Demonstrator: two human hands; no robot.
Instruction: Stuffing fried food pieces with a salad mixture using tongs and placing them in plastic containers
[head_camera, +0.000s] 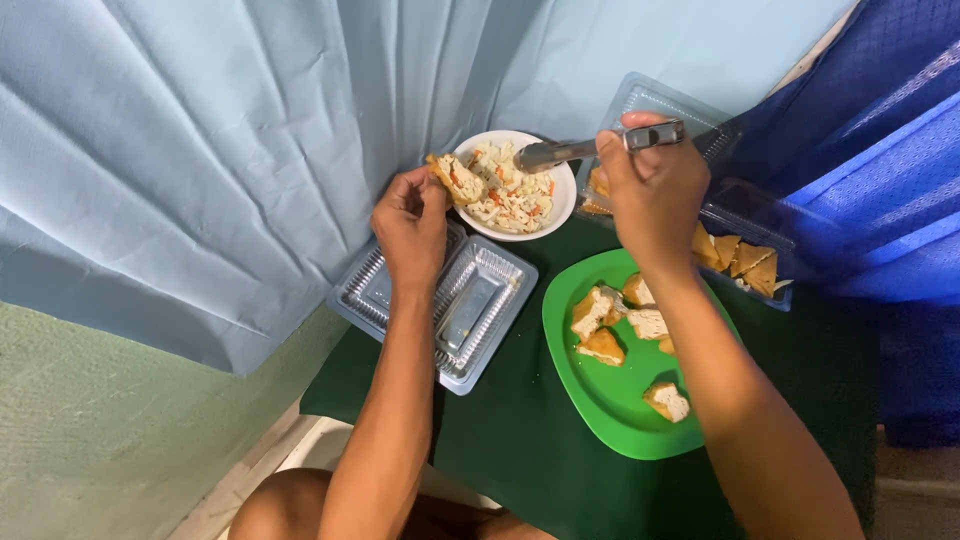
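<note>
Left hand (410, 222) pinches a stuffed tofu piece (455, 178) at white bowl (560, 205) rim. Right hand (650, 190) grips a metal spoon (560, 152) over the bowl w/ filling. Green plate (600, 400) sits right; dark surface (510, 440) bare nr front edge.

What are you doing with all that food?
A person is filling fried tofu pockets. The left hand holds one tofu pocket over the rim of a white bowl of shredded vegetable filling. The right hand holds a metal spoon over the bowl. Several stuffed pieces lie on a green plate. Clear plastic trays lie open beside it, one tray with unfilled tofu.
</note>
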